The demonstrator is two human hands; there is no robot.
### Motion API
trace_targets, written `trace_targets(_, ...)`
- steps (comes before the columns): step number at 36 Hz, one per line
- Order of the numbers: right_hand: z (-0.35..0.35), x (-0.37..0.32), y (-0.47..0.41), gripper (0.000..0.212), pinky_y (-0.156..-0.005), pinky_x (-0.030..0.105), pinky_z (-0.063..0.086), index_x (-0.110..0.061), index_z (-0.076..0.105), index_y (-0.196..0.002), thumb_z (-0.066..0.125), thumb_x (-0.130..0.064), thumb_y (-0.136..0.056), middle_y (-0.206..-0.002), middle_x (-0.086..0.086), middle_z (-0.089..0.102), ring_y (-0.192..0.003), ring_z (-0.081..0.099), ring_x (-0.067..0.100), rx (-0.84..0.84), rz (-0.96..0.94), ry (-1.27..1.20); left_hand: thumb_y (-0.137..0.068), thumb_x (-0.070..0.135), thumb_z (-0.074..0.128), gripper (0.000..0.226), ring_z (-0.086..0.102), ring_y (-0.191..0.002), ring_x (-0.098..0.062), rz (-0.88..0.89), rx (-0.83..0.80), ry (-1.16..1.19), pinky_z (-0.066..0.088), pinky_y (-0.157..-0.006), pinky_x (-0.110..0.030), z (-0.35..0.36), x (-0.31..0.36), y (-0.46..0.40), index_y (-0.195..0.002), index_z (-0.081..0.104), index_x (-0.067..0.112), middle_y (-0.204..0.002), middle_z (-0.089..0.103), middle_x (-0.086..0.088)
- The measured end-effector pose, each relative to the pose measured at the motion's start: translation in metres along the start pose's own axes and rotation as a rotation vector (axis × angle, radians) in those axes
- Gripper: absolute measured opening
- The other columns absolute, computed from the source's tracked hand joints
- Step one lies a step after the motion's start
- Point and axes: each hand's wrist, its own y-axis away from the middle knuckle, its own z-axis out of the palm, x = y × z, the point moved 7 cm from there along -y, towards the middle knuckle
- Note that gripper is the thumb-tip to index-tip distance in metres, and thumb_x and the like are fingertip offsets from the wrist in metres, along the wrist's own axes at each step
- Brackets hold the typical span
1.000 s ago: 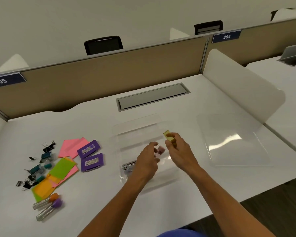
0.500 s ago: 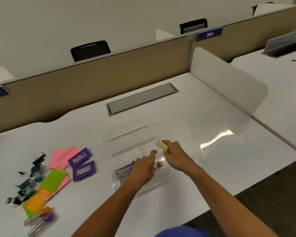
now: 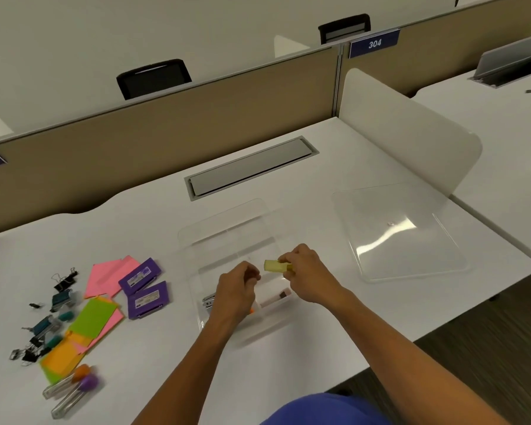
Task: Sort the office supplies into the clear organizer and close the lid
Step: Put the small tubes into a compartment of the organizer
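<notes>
At the middle of the frame, over the clear organizer (image 3: 227, 228), my right hand (image 3: 307, 273) pinches a small yellow eraser (image 3: 275, 266) by its right end, the rest of it sticking out to the left above the tray. My left hand (image 3: 236, 289) hangs just left of it, fingers curled in; I cannot tell whether it holds anything. Beneath my hands, inside the organizer, lie a stapler (image 3: 208, 300), mostly hidden by my left wrist, and a pink-and-white stick (image 3: 275, 297) in the near compartment. The lid (image 3: 399, 231) lies flat on the bench (image 3: 135, 378) at right of the frame, well apart from the organizer. At left of the frame the loose supplies wait: two purple boxes (image 3: 144, 289) side by side, pink, green and orange notes (image 3: 94, 314) overlapping one another, a scatter of black and teal clips (image 3: 48, 320) at the far left, and two capped tubes (image 3: 71, 389) at the lower left.
</notes>
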Motion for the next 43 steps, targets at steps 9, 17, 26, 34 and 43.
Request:
trace_targets(9, 0.026, -0.021, -0.010, 0.033, -0.072, 0.031, 0.044, -0.027, 0.064, -0.124, 0.064, -0.021, -0.092, -0.109, 0.000, 0.065, -0.102, 0.047, 0.024, 0.013, -0.137, 0.346, -0.094, 0.011, 0.058, 0.014, 0.067, -0.085, -0.006, -0.075, 0.073, 0.112, 0.049, -0.065, -0.010, -0.022, -0.018, 0.015, -0.094, 0.063, 0.023, -0.093, 0.071, 0.008)
trace_targets(17, 0.045, -0.023, -0.009, 0.028, -0.070, 0.029, 0.037, -0.024, 0.066, -0.118, 0.059, -0.013, -0.092, -0.104, 0.000, 0.068, -0.100, 0.048, 0.024, -0.062, -0.153, 0.480, -0.094, 0.020, 0.061, 0.003, 0.067, -0.084, -0.010, -0.106, 0.115, 0.103, 0.052, -0.074, -0.015, -0.039, -0.039, 0.026, -0.095, 0.063, 0.023, -0.091, 0.070, 0.009)
trace_targets(26, 0.052, -0.024, -0.015, 0.040, -0.082, 0.031, 0.042, -0.025, 0.063, -0.125, 0.059, -0.008, -0.089, -0.113, 0.003, 0.065, -0.110, 0.048, 0.025, -0.142, -0.079, 0.490, -0.093, 0.021, 0.063, 0.007, 0.064, -0.084, -0.004, -0.147, 0.166, 0.143, 0.047, -0.066, -0.007, -0.062, -0.058, 0.038, -0.100, 0.064, 0.023, -0.093, 0.068, 0.010)
trace_targets(34, 0.042, -0.064, -0.019, 0.032, -0.086, 0.035, 0.052, -0.026, 0.057, -0.128, 0.057, -0.021, -0.096, -0.109, -0.004, 0.069, -0.105, 0.056, 0.020, 0.082, -0.130, 0.089, -0.092, 0.022, 0.065, 0.012, 0.064, -0.088, -0.011, -0.177, 0.194, 0.086, 0.052, -0.081, -0.019, -0.080, -0.077, 0.049, -0.104, 0.065, 0.020, -0.097, 0.069, 0.005)
trace_targets(43, 0.070, -0.122, -0.016, 0.032, -0.089, 0.035, 0.052, -0.027, 0.054, -0.128, 0.057, -0.029, -0.096, -0.108, -0.010, 0.061, -0.104, 0.052, 0.013, 0.045, -0.315, -0.116, -0.091, 0.021, 0.065, 0.016, 0.063, -0.090, -0.011, -0.237, 0.279, 0.052, 0.051, -0.082, -0.019, -0.112, -0.104, 0.074, -0.106, 0.064, 0.016, -0.100, 0.067, 0.004)
